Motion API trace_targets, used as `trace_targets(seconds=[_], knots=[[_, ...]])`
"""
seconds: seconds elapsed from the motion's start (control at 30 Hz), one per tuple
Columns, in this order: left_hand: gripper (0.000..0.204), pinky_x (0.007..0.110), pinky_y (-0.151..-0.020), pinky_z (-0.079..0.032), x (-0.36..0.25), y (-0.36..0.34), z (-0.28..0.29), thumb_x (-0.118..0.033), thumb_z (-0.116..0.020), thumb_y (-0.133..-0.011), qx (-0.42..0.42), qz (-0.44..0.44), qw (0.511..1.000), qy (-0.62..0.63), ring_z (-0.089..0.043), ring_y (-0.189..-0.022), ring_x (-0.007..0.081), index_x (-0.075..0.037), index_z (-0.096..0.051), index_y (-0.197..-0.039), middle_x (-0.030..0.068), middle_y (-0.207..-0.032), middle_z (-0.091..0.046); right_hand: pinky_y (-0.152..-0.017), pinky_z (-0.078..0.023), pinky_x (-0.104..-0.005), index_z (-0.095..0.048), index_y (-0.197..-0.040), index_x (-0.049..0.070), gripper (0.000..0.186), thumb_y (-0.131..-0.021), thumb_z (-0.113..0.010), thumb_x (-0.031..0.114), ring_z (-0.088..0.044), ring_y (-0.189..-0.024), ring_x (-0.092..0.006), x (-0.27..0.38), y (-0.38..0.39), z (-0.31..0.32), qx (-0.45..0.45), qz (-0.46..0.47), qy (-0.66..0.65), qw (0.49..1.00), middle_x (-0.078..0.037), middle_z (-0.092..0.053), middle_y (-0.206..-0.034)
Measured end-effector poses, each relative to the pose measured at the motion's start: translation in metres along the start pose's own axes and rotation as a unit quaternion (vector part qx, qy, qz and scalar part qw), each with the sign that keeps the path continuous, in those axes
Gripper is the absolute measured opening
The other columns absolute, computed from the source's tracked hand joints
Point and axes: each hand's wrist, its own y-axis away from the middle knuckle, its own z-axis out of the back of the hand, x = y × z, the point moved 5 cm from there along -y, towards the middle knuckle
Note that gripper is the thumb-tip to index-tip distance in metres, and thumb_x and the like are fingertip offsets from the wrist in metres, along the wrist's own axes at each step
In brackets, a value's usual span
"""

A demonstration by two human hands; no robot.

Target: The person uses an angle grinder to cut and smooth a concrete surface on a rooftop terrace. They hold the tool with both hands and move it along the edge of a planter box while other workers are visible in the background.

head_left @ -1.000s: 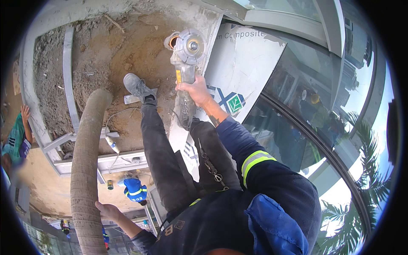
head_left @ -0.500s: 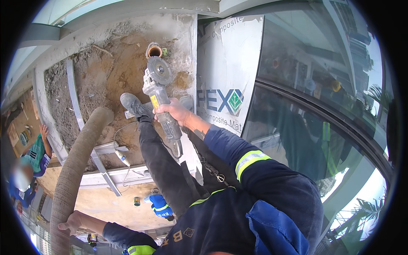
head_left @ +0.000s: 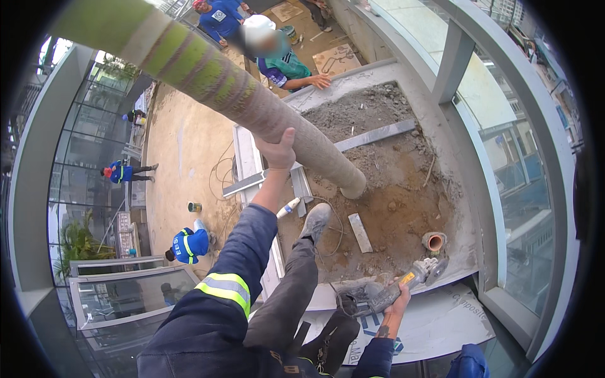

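The person wears a dark navy work jacket with a yellow-and-silver reflective band (head_left: 225, 290) around the left sleeve (head_left: 233, 277), grey trousers (head_left: 287, 296) and dusty grey boots (head_left: 315, 220).

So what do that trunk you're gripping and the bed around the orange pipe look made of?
Trunk: looks like living palm wood, ringed green-to-tan bark, matte. Bed: loose brown and grey soil, clumpy, inside a pale wall, probably concrete. Orange pipe: likely plastic, smooth.

A large white rectangular sign sheet (head_left: 441, 315) with dark blue and green lettering lies flat beneath the lower edge of the raised soil bed. Flat brown cardboard sheets (head_left: 334, 60) lie on the floor just beyond the bed's far edge, beside a crouching person.
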Motion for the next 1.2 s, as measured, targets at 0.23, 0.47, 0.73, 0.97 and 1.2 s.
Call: trace_targets(seconds=[0.23, 0.47, 0.73, 0.97, 1.2], knots=[[0.088, 0.042, -0.104, -0.052, -0.012, 0.01, 0.006, -0.032, -0.095, -0.075, -0.009, 0.055, 0.998, -0.041, -0.068, -0.116, 0.0292, 0.005, -0.047, -0.14, 0.0193, -0.127, -0.067, -0.077, -0.059, -0.0394, -0.063, -0.111, 0.0, 0.037, -0.086, -0.068, 0.027, -0.067, -0.085, -0.0255, 0.009, 0.024, -0.028, 0.063, -0.083, 0.002, 0.995, -0.012, -0.067, -0.095], [0.095, 0.043, -0.101, -0.055, -0.023, 0.003, 0.004, -0.034, -0.097, -0.071, 0.013, 0.079, 0.996, -0.029, -0.07, -0.117, 0.0337, 0.004, -0.046, -0.141, 0.0221, -0.126, -0.068, -0.079, -0.059, -0.0412, -0.062, -0.115, 0.002, 0.038, -0.085, -0.067, 0.025, -0.067, -0.088, -0.0258, 0.022, 0.075, -0.081, 0.065, -0.061, 0.044, 0.995, -0.013, -0.066, -0.099], [0.104, 0.048, -0.105, -0.053, -0.022, -0.014, 0.012, -0.032, -0.099, -0.065, 0.049, 0.109, 0.991, -0.055, -0.064, -0.124, 0.0416, -0.001, -0.042, -0.146, 0.0235, -0.135, -0.062, -0.085, -0.058, -0.0393, -0.054, -0.126, 0.003, 0.049, -0.086, -0.069, 0.026, -0.064, -0.098, -0.0236, 0.025, 0.15, -0.167, 0.194, 0.056, -0.006, 0.979, -0.01, -0.062, -0.113], [0.114, 0.051, -0.114, -0.042, -0.095, -0.082, 0.049, -0.054, -0.096, -0.067, 0.16, 0.051, 0.985, -0.05, -0.055, -0.133, 0.0405, -0.003, -0.036, -0.151, 0.0219, -0.146, -0.053, -0.087, -0.059, -0.0382, -0.05, -0.134, 0.003, 0.051, -0.093, -0.069, 0.028, -0.064, -0.1, -0.0226, 0.045, 0.291, -0.262, 0.188, 0.247, -0.026, 0.95, -0.009, -0.06, -0.118], [0.111, 0.05, -0.104, -0.05, -0.297, -0.315, 0.04, -0.035, -0.094, -0.069, 0.069, -0.04, 0.987, 0.138, -0.058, -0.125, 0.0439, 0.001, -0.032, -0.154, 0.0258, -0.139, -0.053, -0.094, -0.059, -0.039, -0.051, -0.126, 0.003, 0.041, -0.1, -0.066, 0.03, -0.064, -0.105, -0.023, 0.021, 0.325, -0.294, 0.243, 0.245, -0.161, 0.925, -0.011, -0.061, -0.113]])
